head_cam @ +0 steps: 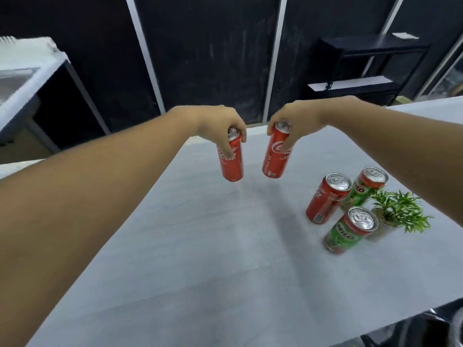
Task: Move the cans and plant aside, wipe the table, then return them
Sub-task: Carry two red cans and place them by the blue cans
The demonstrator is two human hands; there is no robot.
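Note:
My left hand [218, 125] grips the top of a red cola can [231, 164] from above, near the far middle of the pale grey table [200, 246]. Beside it, my right hand [297, 121] holds a second red cola can [275, 157] the same way, tilted slightly. I cannot tell if either can's base touches the table. At the right stand a third red cola can [325, 199], two green Milo cans [367, 186] [348, 232] and a small green plant [398, 209] in a pale pot.
A white counter [22, 78] stands at the far left beyond the table. A black shelf unit [363, 68] sits against the dark wall at the back right. A dark object [426, 326] lies past the table's near right corner.

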